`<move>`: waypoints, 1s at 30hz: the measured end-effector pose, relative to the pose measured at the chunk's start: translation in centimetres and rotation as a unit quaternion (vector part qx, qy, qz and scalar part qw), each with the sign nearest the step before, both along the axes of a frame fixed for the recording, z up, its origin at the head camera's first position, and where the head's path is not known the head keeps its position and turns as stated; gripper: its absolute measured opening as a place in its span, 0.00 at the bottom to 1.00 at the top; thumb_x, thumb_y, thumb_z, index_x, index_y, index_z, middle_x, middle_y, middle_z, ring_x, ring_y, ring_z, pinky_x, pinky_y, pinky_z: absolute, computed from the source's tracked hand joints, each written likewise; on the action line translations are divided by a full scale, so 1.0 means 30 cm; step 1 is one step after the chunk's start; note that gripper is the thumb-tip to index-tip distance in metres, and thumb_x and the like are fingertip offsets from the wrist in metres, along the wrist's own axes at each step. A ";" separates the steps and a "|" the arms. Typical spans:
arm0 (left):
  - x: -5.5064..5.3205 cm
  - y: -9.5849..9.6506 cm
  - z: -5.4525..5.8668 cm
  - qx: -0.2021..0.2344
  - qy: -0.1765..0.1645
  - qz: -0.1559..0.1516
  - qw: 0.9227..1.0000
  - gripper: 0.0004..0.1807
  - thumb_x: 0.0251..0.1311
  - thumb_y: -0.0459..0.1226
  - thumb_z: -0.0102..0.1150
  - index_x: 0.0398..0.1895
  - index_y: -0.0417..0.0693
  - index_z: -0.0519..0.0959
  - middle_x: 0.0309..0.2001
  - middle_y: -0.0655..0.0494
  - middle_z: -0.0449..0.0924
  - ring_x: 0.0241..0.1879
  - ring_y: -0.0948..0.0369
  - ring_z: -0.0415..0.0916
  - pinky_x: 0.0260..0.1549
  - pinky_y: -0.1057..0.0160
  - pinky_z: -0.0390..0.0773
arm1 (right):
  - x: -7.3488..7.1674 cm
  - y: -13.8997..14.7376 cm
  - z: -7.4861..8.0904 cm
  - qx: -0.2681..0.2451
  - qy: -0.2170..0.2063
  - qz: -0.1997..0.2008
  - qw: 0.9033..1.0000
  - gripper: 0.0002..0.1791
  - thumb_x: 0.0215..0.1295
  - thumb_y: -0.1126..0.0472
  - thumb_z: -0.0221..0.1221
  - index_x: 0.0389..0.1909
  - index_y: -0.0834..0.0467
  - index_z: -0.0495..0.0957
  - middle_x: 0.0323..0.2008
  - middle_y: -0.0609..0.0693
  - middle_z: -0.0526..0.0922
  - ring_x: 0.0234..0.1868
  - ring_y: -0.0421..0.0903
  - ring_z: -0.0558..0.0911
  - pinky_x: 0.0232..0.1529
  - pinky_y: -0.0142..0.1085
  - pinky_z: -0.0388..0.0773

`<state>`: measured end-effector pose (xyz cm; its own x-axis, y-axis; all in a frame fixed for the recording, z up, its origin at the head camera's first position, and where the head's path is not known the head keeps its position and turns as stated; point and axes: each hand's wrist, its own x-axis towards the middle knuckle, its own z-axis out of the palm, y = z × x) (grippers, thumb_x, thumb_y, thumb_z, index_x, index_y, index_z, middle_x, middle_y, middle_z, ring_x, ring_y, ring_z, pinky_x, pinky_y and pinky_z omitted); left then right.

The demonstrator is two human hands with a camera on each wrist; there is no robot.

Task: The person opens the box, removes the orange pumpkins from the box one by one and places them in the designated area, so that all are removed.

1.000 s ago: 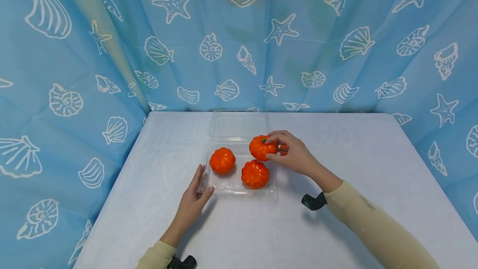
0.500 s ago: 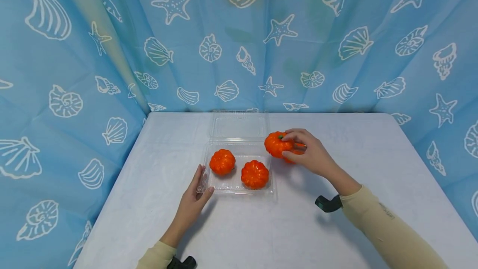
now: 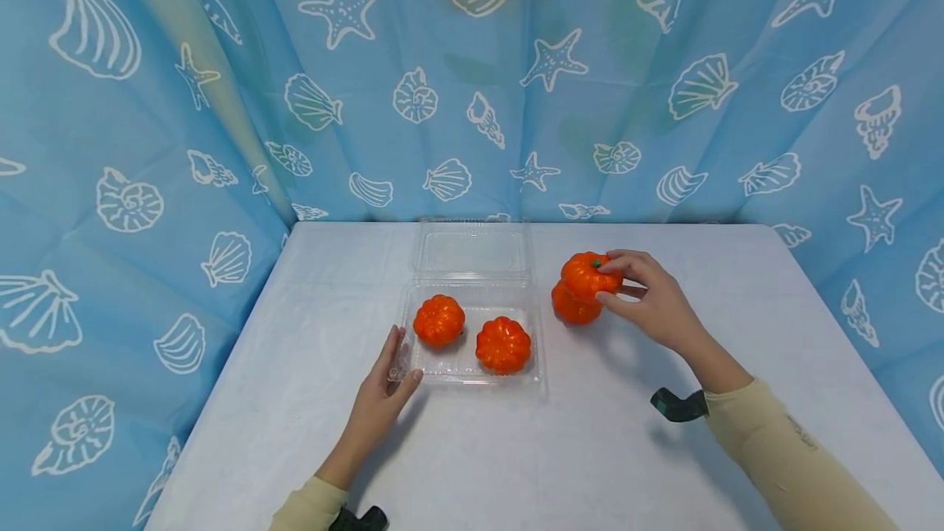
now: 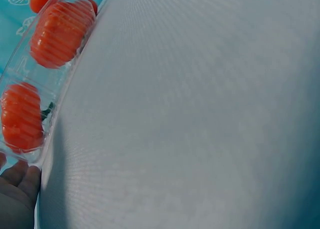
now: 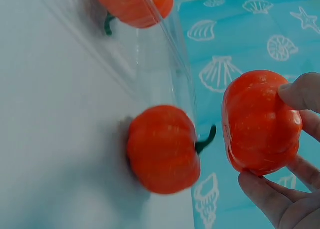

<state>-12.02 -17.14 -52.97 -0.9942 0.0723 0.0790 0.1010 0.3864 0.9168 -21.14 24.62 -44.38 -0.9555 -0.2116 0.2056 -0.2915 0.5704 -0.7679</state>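
In the head view, my right hand (image 3: pixel 658 306) holds a small orange toy pumpkin (image 3: pixel 587 275) with a green stem, between thumb and fingers. Close below it another toy pumpkin (image 5: pixel 164 150) rests on the table, stem up in the right wrist view and partly covered in the head view. An open clear plastic clamshell box (image 3: pixel 472 377) stands left of them. Inside lie two more orange pumpkins, one at left (image 3: pixel 438 319) and one at front right (image 3: pixel 504 346). My left hand (image 3: pixel 379 401) rests against the box's left end, fingers straight along its wall and thumb at the front corner.
The box's clear lid (image 3: pixel 472 249) lies folded back towards the table's far edge. A white cloth covers the table (image 3: pixel 472 465). Blue curtains (image 3: pixel 472 56) with shell and starfish prints hang behind and at both sides.
My right hand has carried its pumpkin rightwards from over the box to above the pumpkin on the table, which now shows more. The left hand and the box have stayed put.
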 end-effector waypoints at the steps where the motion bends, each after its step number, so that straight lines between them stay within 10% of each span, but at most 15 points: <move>1: 0.000 0.000 0.001 0.000 0.001 0.000 1.000 0.46 0.69 0.38 0.63 0.83 0.47 0.48 0.80 0.54 0.53 0.77 0.51 0.54 0.68 0.51 0.65 | 0.002 0.010 -0.002 0.001 0.001 -0.004 1.000 0.20 0.66 0.59 0.69 0.56 0.59 0.78 0.68 0.58 0.69 0.65 0.61 0.73 0.59 0.57 0.78; 30: 0.006 0.003 0.004 0.003 -0.012 0.004 1.000 0.45 0.70 0.39 0.63 0.83 0.49 0.48 0.80 0.55 0.53 0.77 0.53 0.54 0.70 0.51 0.63 | -0.012 0.190 -0.187 0.034 -0.052 -0.063 0.996 0.18 0.67 0.62 0.67 0.54 0.64 0.75 0.69 0.67 0.63 0.67 0.69 0.67 0.62 0.63 0.72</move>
